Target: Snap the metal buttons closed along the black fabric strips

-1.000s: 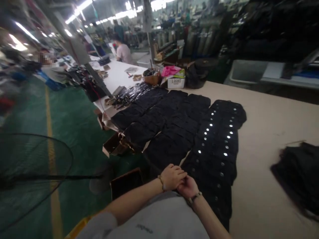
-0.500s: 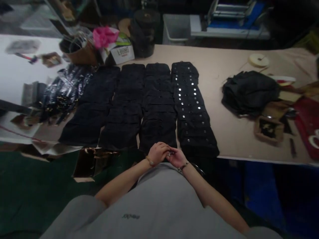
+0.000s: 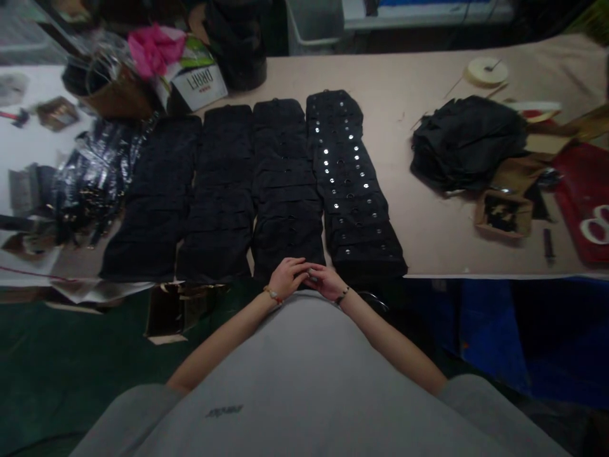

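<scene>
My left hand (image 3: 288, 279) and my right hand (image 3: 327, 282) meet at the fingertips in front of my waist, close to the table's near edge. The fingers of both are stretched out and slightly apart, and nothing held is visible. A small pale glint, perhaps a ring, shows where the fingers meet. Behind my left hand lies a stack of black fabric pieces (image 3: 288, 190). Beyond my right hand is a black fabric row with silvery snaps or eyelets (image 3: 349, 171). Two more black rows, a middle one (image 3: 216, 190) and a left one (image 3: 157, 197), lie alongside.
Plastic-wrapped black pieces (image 3: 90, 171) lie at left, near a white printed box (image 3: 200, 86) and pink plastic (image 3: 157, 49). On the right are a dark fabric heap (image 3: 469, 143), a small carton of parts (image 3: 503, 214), a tape roll (image 3: 486, 72) and a red bag (image 3: 583, 197).
My view has tilted down and shifted a little to the right. The fingers, more curled together before, are now straighter and meet at the tips. The fabric rows lie as before.
</scene>
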{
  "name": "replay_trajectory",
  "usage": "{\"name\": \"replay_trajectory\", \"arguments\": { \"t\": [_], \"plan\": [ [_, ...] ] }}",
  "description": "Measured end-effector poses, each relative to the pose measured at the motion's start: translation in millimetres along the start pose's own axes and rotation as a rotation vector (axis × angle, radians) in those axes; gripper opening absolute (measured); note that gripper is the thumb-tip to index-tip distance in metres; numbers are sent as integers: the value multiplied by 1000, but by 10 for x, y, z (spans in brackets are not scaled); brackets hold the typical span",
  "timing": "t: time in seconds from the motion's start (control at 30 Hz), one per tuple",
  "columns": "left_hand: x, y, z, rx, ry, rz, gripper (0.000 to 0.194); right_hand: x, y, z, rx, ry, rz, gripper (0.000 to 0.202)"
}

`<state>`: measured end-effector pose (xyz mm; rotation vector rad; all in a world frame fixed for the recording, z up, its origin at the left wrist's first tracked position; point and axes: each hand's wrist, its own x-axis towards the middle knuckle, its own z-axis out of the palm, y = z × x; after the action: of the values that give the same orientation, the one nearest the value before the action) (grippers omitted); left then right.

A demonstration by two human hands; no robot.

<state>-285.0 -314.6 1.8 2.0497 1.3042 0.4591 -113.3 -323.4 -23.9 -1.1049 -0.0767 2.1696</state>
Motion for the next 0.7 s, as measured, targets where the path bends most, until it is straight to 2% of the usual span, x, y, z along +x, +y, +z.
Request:
{"name": "replay_trajectory", "arguments": {
  "t": [0.13,0.27,0.37,0.43,0.6,0.7],
  "plan": [
    [69,36,108,50,-104,-25,31,107,4,-172,-90,31,42,14],
    [150,26,184,97,-191,-110,22,174,8,-322,-134,23,136,14],
    [237,-14,234,77,-216,-193,19,240,-19,-395,-116,29,146,17],
    [309,-66,279,30,-168,-280,16,305,-53,-418,-92,49,106,18],
    [512,-281,401,-146,45,-505,13,503,-147,-428,-97,144,3,17],
    [622,-380,455,-199,53,-541,12,597,-157,-455,-147,215,-14,14]
  ]
}}
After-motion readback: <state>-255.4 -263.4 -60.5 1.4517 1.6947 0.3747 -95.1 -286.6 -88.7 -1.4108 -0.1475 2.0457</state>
